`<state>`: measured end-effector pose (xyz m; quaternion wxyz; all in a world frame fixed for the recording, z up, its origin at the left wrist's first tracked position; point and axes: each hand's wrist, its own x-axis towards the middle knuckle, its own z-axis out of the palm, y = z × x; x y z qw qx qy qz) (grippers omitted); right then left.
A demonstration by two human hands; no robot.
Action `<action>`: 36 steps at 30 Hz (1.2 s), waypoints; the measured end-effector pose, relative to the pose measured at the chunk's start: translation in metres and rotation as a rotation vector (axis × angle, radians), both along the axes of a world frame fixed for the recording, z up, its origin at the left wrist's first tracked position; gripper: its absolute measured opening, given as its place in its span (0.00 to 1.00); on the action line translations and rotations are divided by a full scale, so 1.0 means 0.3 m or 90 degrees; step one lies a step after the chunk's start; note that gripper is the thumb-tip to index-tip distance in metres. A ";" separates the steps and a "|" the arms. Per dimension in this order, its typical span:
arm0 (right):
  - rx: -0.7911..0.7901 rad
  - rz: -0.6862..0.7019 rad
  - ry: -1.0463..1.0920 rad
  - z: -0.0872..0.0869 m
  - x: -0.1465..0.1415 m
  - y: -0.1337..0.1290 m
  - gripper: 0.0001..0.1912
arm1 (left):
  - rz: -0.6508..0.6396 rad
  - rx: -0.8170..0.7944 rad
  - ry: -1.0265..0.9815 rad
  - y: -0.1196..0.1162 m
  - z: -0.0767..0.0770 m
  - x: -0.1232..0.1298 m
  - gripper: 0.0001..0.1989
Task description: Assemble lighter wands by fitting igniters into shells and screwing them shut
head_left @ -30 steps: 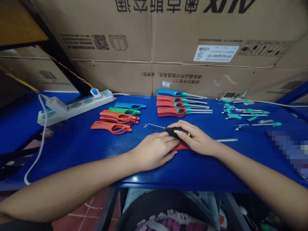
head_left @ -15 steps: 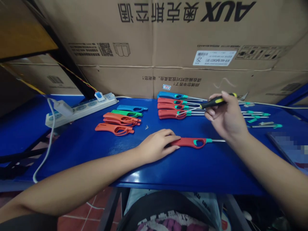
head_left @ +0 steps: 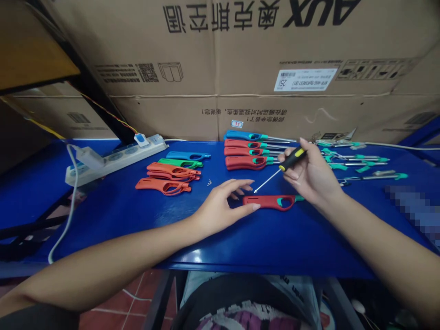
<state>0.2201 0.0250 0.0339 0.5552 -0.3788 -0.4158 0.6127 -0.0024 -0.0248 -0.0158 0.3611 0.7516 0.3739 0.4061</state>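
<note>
Red lighter [head_left: 264, 202], front behind right hand [head_left: 314, 176]

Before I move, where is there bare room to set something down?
Bare blue table: the near strip between the red lighter by the left hand and the front edge, and the left patch bordered by the power strip, orange handles and left forearm. Crowded: rear centre and right, with the lighter row and metal tubes.

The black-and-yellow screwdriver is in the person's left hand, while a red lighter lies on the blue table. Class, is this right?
The side is wrong: the head view shows the black-and-yellow screwdriver in the right hand, while a red lighter lies on the blue table.
</note>
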 end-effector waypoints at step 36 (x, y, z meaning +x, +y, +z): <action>0.073 -0.009 -0.032 -0.003 -0.033 -0.056 0.13 | -0.014 0.057 0.006 -0.003 0.038 -0.011 0.02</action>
